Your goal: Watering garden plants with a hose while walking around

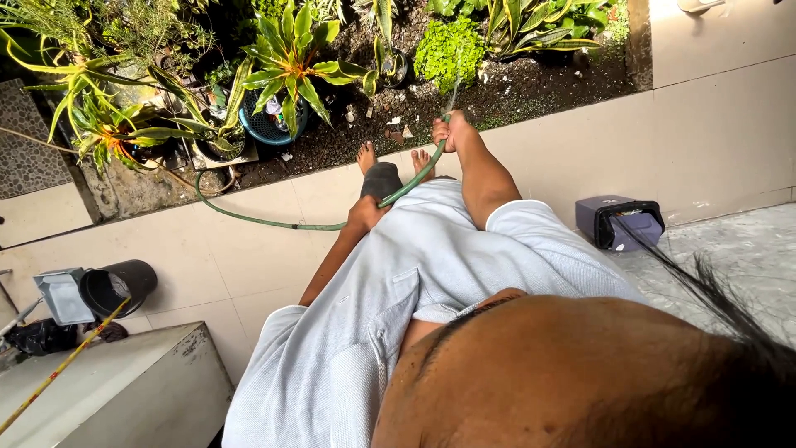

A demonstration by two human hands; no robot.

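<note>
Head view, right hand: the right hand (452, 133) is clamped round the end of the green hose (406, 187), held out over the soil bed (531, 87).
Left hand: the left hand (365, 214) is closed on the same hose nearer the body.
Hose: it loops left across the pale tiles (207, 249) into the plants (286, 58).
Around: a blue basket pot (267, 126) far left, a black bucket (120, 286) near left, a purple bin (622, 222) right.
In the way: the person's grey shirt (414, 274) and head fill the near part.

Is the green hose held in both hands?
Yes, the right hand grips the green hose near its spraying end, and the left hand holds it lower down by the hip.
</note>
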